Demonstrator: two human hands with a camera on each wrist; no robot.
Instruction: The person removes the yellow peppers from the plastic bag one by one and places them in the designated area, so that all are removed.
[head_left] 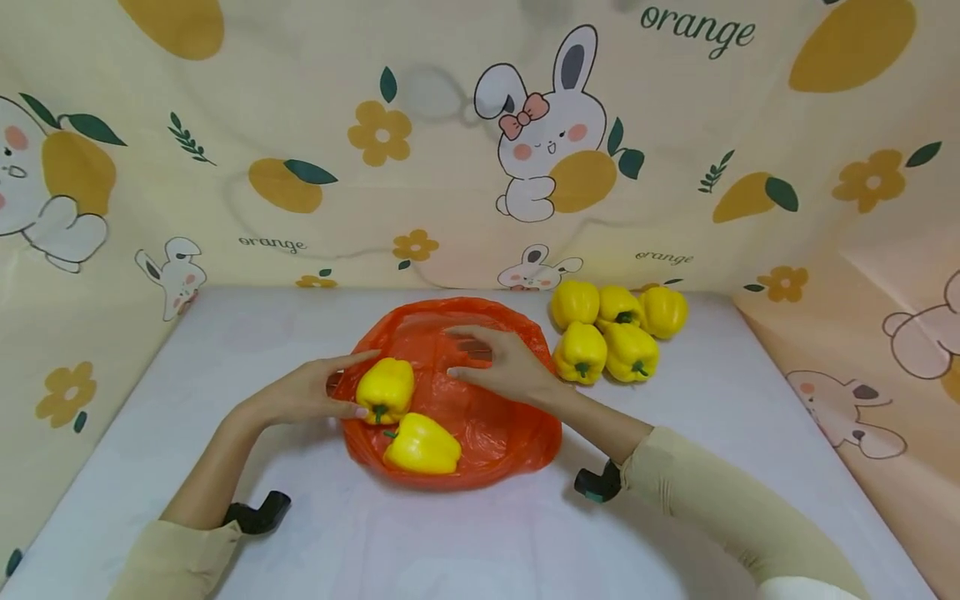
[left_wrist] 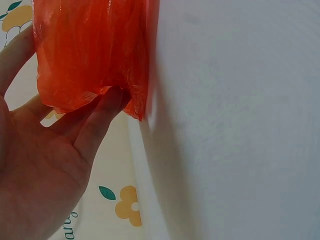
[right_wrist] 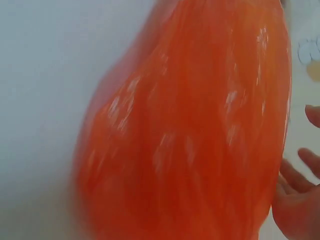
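A red plastic bag lies spread with its mouth open upward and its rim folded outward. Two yellow bell peppers sit in its left part: one pepper stands by the left rim, the other pepper lies on its side near the front. My left hand grips the bag's left edge, its thumb beside the standing pepper. From the left wrist view, fingers press against the bag's outer wall. Over the bag's right half my right hand hovers with spread, slightly bent fingers and nothing in them.
Several more yellow bell peppers stand grouped at the back right of the white table, just beyond the bag's right rim. A patterned cloth with rabbits and oranges hangs behind and along both sides.
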